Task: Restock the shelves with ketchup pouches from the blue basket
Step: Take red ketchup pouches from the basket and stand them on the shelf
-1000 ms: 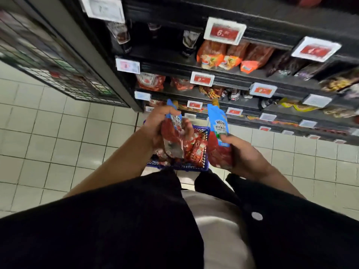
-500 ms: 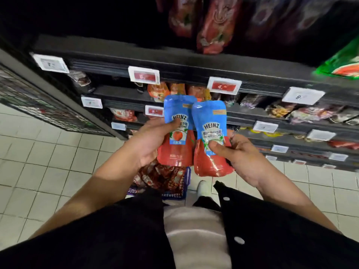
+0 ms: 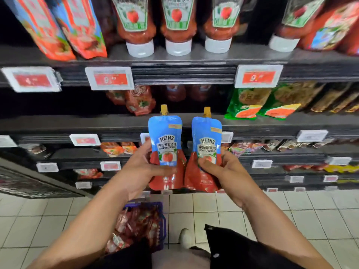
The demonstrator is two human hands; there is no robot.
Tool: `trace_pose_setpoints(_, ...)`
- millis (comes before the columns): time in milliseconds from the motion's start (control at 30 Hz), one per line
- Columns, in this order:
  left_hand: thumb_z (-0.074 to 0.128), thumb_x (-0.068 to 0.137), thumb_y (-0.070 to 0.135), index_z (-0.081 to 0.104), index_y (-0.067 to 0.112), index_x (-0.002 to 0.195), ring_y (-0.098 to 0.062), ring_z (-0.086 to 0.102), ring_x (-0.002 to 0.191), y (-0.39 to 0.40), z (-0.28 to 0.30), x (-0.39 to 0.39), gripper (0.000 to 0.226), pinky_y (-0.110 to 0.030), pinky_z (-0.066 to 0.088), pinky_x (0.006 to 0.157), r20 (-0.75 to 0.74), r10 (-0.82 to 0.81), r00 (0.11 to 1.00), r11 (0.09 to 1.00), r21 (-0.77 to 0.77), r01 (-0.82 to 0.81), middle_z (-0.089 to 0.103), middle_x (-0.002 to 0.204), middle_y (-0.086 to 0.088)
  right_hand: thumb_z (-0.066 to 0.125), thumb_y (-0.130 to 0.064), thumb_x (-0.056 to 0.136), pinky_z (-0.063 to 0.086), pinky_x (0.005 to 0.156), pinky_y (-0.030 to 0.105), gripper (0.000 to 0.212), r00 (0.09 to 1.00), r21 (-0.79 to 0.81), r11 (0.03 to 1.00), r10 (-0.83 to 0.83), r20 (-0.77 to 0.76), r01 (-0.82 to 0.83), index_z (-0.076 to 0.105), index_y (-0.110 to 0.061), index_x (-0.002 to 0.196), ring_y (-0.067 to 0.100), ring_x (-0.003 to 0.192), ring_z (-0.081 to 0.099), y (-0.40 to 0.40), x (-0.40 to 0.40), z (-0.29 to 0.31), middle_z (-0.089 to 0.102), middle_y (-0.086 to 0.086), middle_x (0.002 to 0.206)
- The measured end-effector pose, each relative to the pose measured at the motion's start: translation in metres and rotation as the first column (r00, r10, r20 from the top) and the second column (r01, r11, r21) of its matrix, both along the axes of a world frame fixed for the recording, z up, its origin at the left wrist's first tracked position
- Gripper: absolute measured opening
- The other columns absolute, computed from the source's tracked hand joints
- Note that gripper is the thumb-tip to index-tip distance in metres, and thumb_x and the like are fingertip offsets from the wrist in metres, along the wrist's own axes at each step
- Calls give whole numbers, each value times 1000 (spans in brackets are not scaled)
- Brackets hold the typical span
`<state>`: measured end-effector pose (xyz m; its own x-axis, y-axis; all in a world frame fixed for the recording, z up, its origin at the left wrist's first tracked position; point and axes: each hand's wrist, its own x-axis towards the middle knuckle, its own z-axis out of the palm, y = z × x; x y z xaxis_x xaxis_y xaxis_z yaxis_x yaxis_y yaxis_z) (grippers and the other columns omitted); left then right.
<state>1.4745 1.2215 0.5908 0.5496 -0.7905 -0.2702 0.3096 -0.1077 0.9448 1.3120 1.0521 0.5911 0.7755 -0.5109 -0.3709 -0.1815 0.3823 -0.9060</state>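
While gripped, both pouches [image 3: 165, 150] stand spout-up, seemingly.

Left hand [image 3: 138, 169]: holds a blue-and-red Heinz ketchup pouch, the left pouch [image 3: 165, 150], upright, thumb across its front.
Right hand [image 3: 223, 171]: holds the right pouch [image 3: 206, 152] upright, thumb on its label.
Pouches: side by side, just apart, gold caps up, in front of the dark shelf edge [image 3: 97, 123].
Upper shelf [image 3: 194, 55]: ketchup bottles [image 3: 177, 24] standing on white caps; red price tags [image 3: 109, 78] below.
Blue basket [image 3: 143, 224]: on the tiled floor [image 3: 291, 210] under the left forearm, holding red pouches.
Shoe [image 3: 184, 237]: beside the basket.
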Motion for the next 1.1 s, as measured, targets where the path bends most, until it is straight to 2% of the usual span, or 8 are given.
trace_pose_setpoints(133,88,61,-1,70,19,115,-29,74,95,-36,6,15,61,-43,61,83,105,39,994,999,-2,-39,76,107,-15,79,-15,84,59,83,35,35,999,-136,990,-43,-1,42,69,-15,118,20,94,73,-30,3,4,77,7,105)
trace_pose_setpoints(267,91,64,2,64,23,120,-24,75,96,-68,9,37,66,-47,62,82,320,96,943,992,53,-119,77,105,-5,80,-7,83,54,56,19,26,999,-323,945,-49,2,47,73,-13,108,7,71,71,-58,12,6,78,-3,87)
trace_pose_setpoints(567,97,62,19,64,11,106,-17,74,91,-111,13,79,55,-46,61,84,595,96,798,909,274,-314,74,102,-2,84,-19,81,53,61,27,27,995,-539,842,-58,-77,7,72,-21,106,10,71,70,-100,46,-6,77,-2,93)
trace_pose_setpoints(700,90,68,48,67,-2,76,-18,57,65,-126,18,94,56,-34,49,59,680,-6,733,796,447,-409,59,71,-3,84,-23,81,60,76,39,24,991,-571,821,-101,-86,34,70,-20,100,19,83,72,-113,73,0,76,0,94)
trace_pose_setpoints(833,75,83,54,68,20,73,-7,49,53,-137,15,103,35,-20,39,47,652,-133,746,767,545,-340,51,61,6,82,-37,81,56,69,37,30,974,-654,756,-173,-146,36,73,-10,92,25,77,68,-126,106,5,75,5,87)
trace_pose_setpoints(933,83,79,40,61,26,74,11,58,54,-139,7,108,26,-2,41,51,614,-46,788,846,443,-296,59,70,16,79,-22,84,56,81,39,33,970,-682,728,-211,-119,75,64,-10,111,29,92,68,-128,125,-4,71,12,105)
trace_pose_setpoints(1000,82,80,42,64,21,80,3,57,64,-139,0,109,28,-12,44,65,642,-47,766,834,446,-323,54,71,17,73,-13,89,56,91,49,40,975,-634,766,-203,-85,104,56,-6,125,35,105,67,-126,132,-13,68,18,118)
trace_pose_setpoints(1100,80,84,41,64,16,72,-7,44,54,-139,-9,109,31,-17,36,51,698,-44,715,788,464,-405,46,57,6,67,-14,94,53,99,50,50,978,-654,746,-201,-46,122,46,-8,139,35,116,63,-123,132,-23,64,19,128)
